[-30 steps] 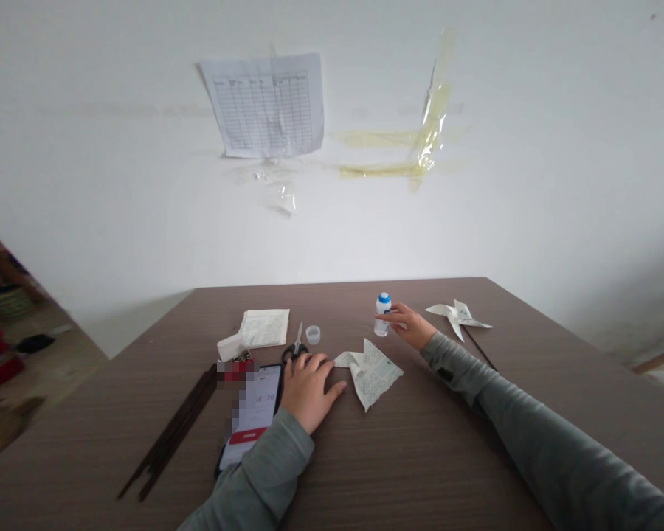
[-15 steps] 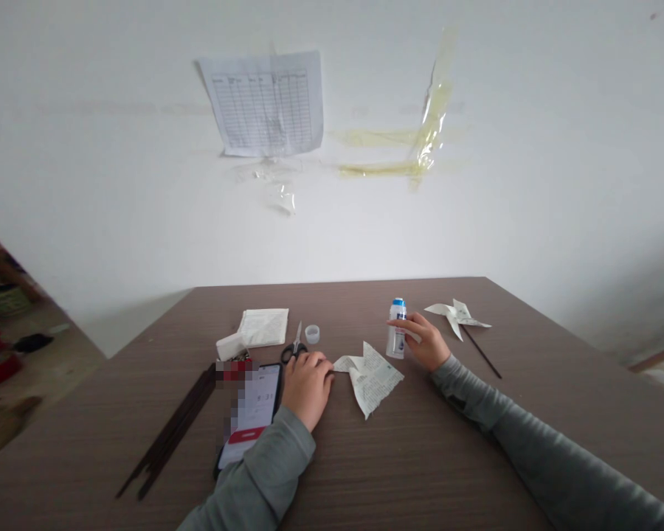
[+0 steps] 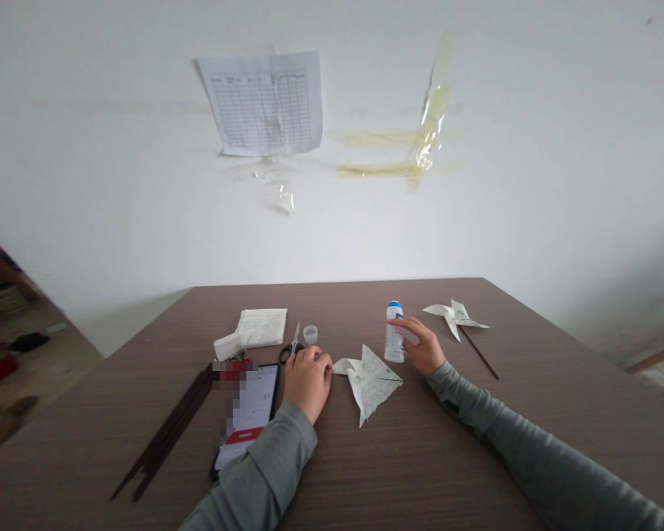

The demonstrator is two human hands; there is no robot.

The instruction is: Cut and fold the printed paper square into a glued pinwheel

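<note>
The right hand [image 3: 420, 345] is gripping the bottle [image 3: 393, 345] between its fingers just beside the folded paper [image 3: 372, 385], while the left hand [image 3: 308, 382] is resting near the phone [image 3: 250, 405], fingers bending close together, though whether they are pinching anything I cannot tell.

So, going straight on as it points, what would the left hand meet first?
Likely the small clear cap ahead of the left hand, though the scissors alongside might be brushed; depth is unclear.
</note>
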